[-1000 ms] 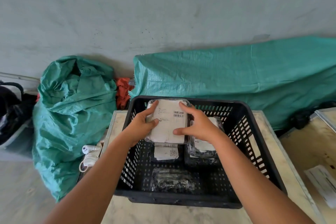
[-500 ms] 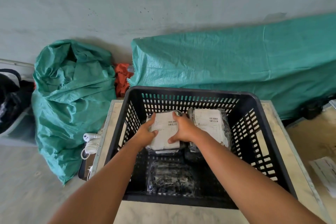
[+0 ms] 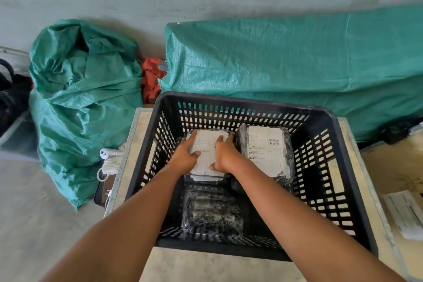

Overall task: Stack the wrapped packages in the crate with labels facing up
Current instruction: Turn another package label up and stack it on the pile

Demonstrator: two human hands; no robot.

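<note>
A black slotted crate (image 3: pixel 325 167) stands on a pale table. Inside at the far left, a wrapped package with a white label up (image 3: pixel 207 151) lies on top of another package. My left hand (image 3: pixel 186 155) grips its left edge and my right hand (image 3: pixel 225 155) grips its right edge, both down inside the crate. To its right lies a second wrapped package, label up (image 3: pixel 266 151), with a barcode showing. A dark wrapped package without a visible label (image 3: pixel 211 214) rests on the crate floor near the front.
Two green tarp-covered bundles, one at left (image 3: pixel 77 98) and one behind the crate (image 3: pixel 286 64), sit against the wall. An orange cloth (image 3: pixel 152 78) lies between them. A white cable plug (image 3: pixel 108 158) sits beside the table's left edge. A paper sheet (image 3: pixel 406 213) lies at right.
Both hands lowered the labelled package from above the crate's rim down onto the stack at the far left inside the crate. The camera view dipped slightly.
</note>
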